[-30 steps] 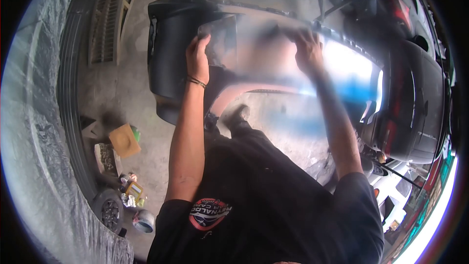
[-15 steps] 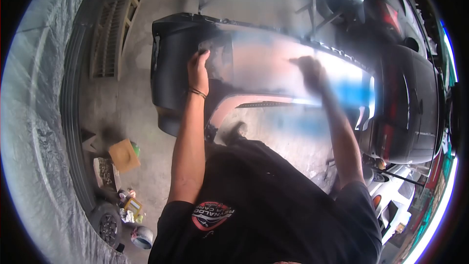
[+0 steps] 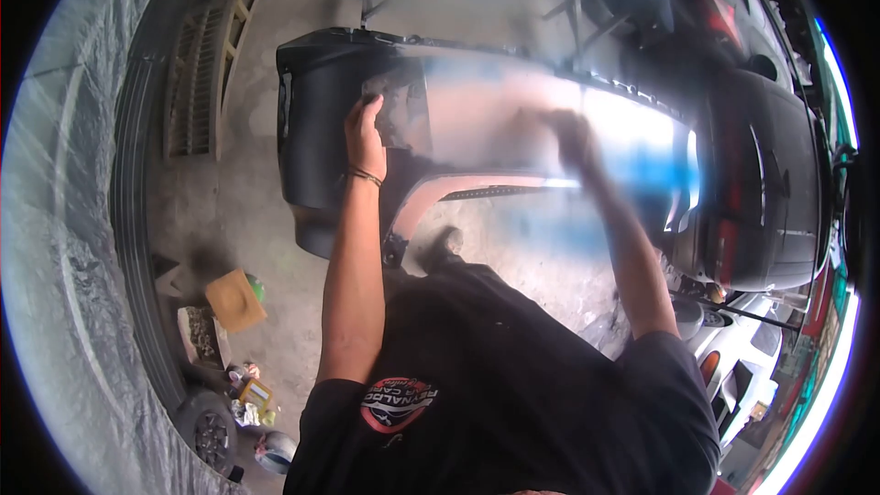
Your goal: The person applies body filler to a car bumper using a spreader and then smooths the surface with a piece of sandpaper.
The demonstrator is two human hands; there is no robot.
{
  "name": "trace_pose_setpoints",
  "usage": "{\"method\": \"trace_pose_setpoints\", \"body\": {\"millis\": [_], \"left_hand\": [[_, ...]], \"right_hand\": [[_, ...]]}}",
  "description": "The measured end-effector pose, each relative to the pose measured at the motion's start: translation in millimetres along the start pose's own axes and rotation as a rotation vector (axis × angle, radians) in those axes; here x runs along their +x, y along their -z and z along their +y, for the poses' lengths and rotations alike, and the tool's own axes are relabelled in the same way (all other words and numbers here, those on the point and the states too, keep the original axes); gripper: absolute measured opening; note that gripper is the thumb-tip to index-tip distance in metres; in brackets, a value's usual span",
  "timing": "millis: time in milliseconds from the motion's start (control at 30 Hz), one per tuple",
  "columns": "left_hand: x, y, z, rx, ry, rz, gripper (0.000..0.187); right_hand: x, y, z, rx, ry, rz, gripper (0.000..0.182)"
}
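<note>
A car fender [image 3: 335, 142] lies across the view in front of me, black at its left end and pinkish-grey over the middle, with a curved wheel arch along the near side. My left hand [image 3: 366, 136] rests on the black part, fingers extended along the surface, a band round the wrist. Beside its fingers is a dull grey patch [image 3: 403, 115] on the panel. Over the pinkish middle, my right hand [image 3: 575, 139] is dark and smeared by motion; I cannot tell whether its fingers hold anything. Blue-white glare covers the fender's right end.
A dark vehicle [image 3: 775, 188] stands close at the right, and a white one [image 3: 742, 348] is behind it. Plastic sheeting [image 3: 69, 220] hangs at the left. A cardboard piece [image 3: 236, 300], a wheel [image 3: 206, 435] and a tub [image 3: 275, 451] are on the floor at lower left.
My right hand has shifted slightly left over the fender, still blurred. My left hand keeps its place on the panel, while the whole view has moved a little.
</note>
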State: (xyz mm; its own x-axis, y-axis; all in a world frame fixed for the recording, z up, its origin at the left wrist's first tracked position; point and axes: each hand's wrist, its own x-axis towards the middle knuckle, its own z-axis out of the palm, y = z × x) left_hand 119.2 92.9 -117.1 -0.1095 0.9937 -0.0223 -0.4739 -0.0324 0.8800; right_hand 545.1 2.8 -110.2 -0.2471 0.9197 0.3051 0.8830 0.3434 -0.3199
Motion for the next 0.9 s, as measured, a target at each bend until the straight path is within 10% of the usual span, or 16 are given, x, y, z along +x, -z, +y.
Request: {"method": "trace_pose_setpoints", "body": {"millis": [133,467,533,700,900], "left_hand": [[2.3,3.2,-1.3,0.025,0.040,0.018,0.028],[9.9,10.5,-14.6,0.054,0.003,-0.025,0.028],[4.5,5.2,-6.5,0.093,-0.031,-0.022,0.029],[11.0,4.8,-4.1,-0.024,0.191,0.032,0.031],[8.2,16.1,-18.8,0.148,-0.028,-0.074,0.041]], "right_hand": [[-6.4,45.6,-7.3,-0.085,-0.059,-0.418,0.053],[117.3,53.8,-12.4,-0.205,-0.267,-0.187,0.048],[110.0,40.3,29.5,-0.223,-0.082,-0.226,0.018],[110.1,35.8,31.5,-0.281,-0.085,-0.214,0.021],[86.4,35.5,-12.0,-0.258,-0.064,-0.067,0.040]]}}
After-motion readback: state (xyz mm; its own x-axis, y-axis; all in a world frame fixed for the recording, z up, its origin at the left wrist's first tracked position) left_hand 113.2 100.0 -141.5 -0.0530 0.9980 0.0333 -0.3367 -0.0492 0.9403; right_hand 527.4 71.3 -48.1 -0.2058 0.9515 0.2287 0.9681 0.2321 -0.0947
